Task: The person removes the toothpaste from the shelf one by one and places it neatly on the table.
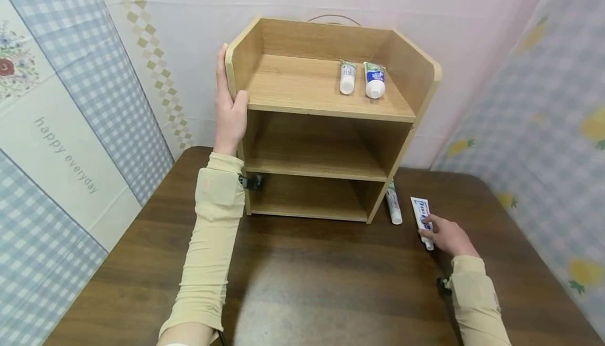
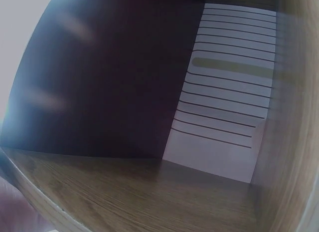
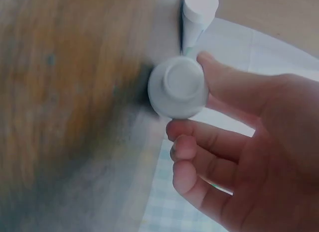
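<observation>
A small wooden shelf unit (image 1: pixel 326 112) stands on the table, and my left hand (image 1: pixel 230 117) grips the upper edge of its left side panel, thumb on the inner front side. Right of the unit, my right hand (image 1: pixel 451 234) pinches a white and blue toothpaste tube (image 1: pixel 419 208) between thumb and fingers. Its white cap end (image 3: pixel 182 85) faces the camera in the right wrist view. Beside the unit's right side lies another toothpaste tube (image 1: pixel 394 208), partly hidden behind the panel. Two more tubes, a slim white one (image 1: pixel 347 78) and a blue-and-white one (image 1: pixel 375 79), lie on the top shelf.
The brown table (image 1: pixel 302 283) carries the unit near its back edge. A pale curtain (image 1: pixel 198 31) hangs close behind, with patterned cloth (image 1: pixel 534 141) on the right. Inside the unit, the left wrist view shows a wooden board (image 2: pixel 149 187) and a lined pale strip (image 2: pixel 224 102).
</observation>
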Tool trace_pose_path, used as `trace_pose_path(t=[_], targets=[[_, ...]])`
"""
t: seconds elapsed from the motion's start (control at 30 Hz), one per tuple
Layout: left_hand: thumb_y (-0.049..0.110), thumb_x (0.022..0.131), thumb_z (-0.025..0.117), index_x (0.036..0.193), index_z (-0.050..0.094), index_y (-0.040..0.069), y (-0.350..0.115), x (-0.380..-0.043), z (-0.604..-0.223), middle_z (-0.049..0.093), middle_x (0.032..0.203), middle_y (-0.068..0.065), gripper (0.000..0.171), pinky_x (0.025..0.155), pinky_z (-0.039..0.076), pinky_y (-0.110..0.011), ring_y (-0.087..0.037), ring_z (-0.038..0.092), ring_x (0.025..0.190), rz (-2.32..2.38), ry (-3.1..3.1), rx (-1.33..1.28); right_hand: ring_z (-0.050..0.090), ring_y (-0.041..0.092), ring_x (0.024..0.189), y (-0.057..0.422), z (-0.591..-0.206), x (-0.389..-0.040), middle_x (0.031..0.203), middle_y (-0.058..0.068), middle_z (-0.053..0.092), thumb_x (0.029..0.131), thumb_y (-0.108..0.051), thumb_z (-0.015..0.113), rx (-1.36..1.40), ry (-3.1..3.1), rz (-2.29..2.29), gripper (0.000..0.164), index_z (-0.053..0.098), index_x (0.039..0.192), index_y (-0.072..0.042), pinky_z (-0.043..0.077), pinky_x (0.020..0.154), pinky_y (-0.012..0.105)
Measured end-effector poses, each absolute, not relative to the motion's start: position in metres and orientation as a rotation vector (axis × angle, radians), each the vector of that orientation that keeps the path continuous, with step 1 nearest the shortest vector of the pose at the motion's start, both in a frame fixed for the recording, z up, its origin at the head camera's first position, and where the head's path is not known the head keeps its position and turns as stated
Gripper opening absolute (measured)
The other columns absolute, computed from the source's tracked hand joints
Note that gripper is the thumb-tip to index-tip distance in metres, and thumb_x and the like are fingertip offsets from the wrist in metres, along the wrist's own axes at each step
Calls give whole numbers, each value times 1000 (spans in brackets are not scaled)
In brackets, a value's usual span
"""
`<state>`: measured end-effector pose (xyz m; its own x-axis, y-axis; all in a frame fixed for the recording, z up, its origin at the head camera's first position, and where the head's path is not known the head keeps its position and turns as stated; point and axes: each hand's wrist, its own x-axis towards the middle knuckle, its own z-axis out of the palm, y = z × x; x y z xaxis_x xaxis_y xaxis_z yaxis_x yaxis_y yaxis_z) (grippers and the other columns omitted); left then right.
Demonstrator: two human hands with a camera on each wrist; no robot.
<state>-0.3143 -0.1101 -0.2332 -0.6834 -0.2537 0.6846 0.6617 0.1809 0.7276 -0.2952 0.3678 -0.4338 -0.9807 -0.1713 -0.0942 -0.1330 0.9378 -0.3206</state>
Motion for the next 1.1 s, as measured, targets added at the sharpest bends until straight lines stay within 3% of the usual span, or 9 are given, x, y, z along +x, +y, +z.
trace_pose_path(t=[0.1,0.33,0.57,0.87,1.1], targets=[[-11,81,35,155,19,18,-110,-315,-233,19,162,3,81,111,29,-27,-7,32,136,-1595,-1729,-389,58,32,82,366,-434,-297,92,22,66,92,-25,62,-213,2985,-463,43,58,123,4,47,76,53],[-9,81,35,155,18,17,-108,-314,-233,19,162,3,80,111,29,-27,-7,32,135,-1597,-1735,-394,60,41,92,366,-435,-307,109,33,63,94,-24,60,-200,2985,-437,42,57,125,3,47,79,56],[-10,81,35,155,19,15,-109,-314,-233,21,161,2,80,110,32,-28,-9,34,134,-1596,-1715,-392,58,40,92,365,-434,-322,100,27,63,95,-24,57,-201,2943,-425,42,53,127,3,46,79,56],[-10,82,35,155,19,17,-106,-312,-234,19,163,2,80,111,27,-23,-5,31,136,-1569,-1760,-370,60,48,97,361,-441,-327,116,36,59,94,-21,58,-196,2988,-327,39,55,124,3,48,74,57],[-9,82,35,155,19,16,-107,-311,-235,19,163,3,79,110,27,-23,-4,31,136,-1557,-1755,-366,60,50,100,356,-432,-330,116,34,61,93,-23,58,-242,2985,-268,41,57,124,4,49,74,59]])
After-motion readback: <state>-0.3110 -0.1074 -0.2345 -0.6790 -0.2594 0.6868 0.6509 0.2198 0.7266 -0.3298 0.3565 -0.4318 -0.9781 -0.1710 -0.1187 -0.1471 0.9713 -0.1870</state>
